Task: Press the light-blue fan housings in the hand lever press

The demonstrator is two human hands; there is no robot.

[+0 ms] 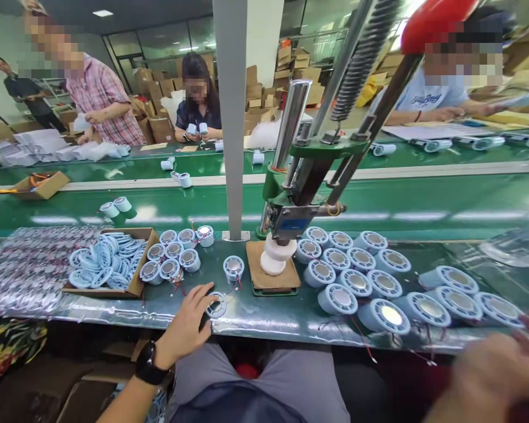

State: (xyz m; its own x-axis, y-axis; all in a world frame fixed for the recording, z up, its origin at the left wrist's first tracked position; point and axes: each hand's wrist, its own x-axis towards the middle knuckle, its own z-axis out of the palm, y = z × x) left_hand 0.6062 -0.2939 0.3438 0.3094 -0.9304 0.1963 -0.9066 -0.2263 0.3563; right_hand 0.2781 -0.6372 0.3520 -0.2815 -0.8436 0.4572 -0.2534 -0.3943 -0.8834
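Observation:
My left hand (191,317), with a dark watch on its wrist, rests low over the bench with its fingers spread. Its fingertips touch the left edge of a flat light blue slotted ring (218,306). Just beyond stands one round light blue motor-like unit (233,267) with a silver centre and thin wires. Smeared by motion, my right hand (494,364) is at the right edge near the end unit (500,308) of a group; its fingers cannot be made out. Several similar units (355,282) stand right of the press.
A green hand press (291,217) with a white pad rises over a brown board (253,267). Left lie a carton (147,273) of blue rings, more units (174,249) and a bubble-wrap sheet (35,264). A grey post (231,117) stands before the green conveyor (189,208). People work behind it.

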